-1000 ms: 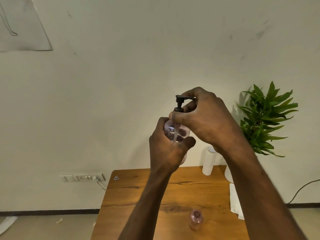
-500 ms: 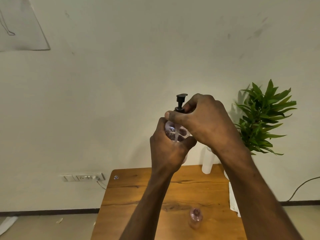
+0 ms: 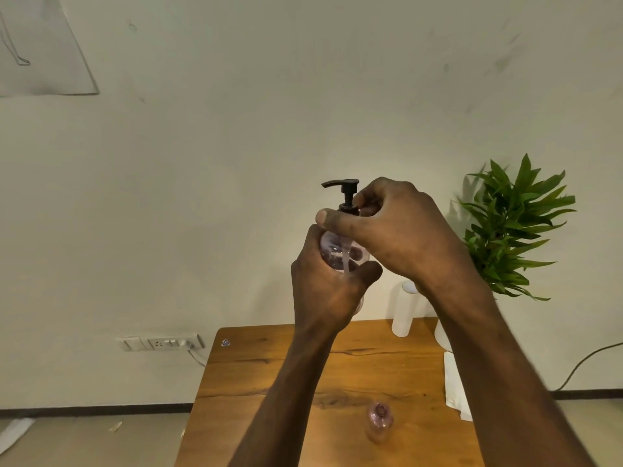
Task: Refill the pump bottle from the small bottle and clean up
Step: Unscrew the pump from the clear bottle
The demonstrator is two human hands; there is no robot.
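pump head (image 3: 341, 184) now swung to nine o'clock; right hand (image 3: 394, 230) pinches the collar, left hand (image 3: 325, 291) grips the bottle (image 3: 337, 251); cap's turning.

Single head-worn view, facing forward-down: raised hands close at centre, table (image 3: 269, 382) edge at 6 o'clock, wall beyond.

A clear pink-tinted plastic pump bottle (image 3: 340, 252) with black pump head (image 3: 344, 193); brown wood-grain table (image 3: 269, 382); green leafy plant (image 3: 512, 224) far right.
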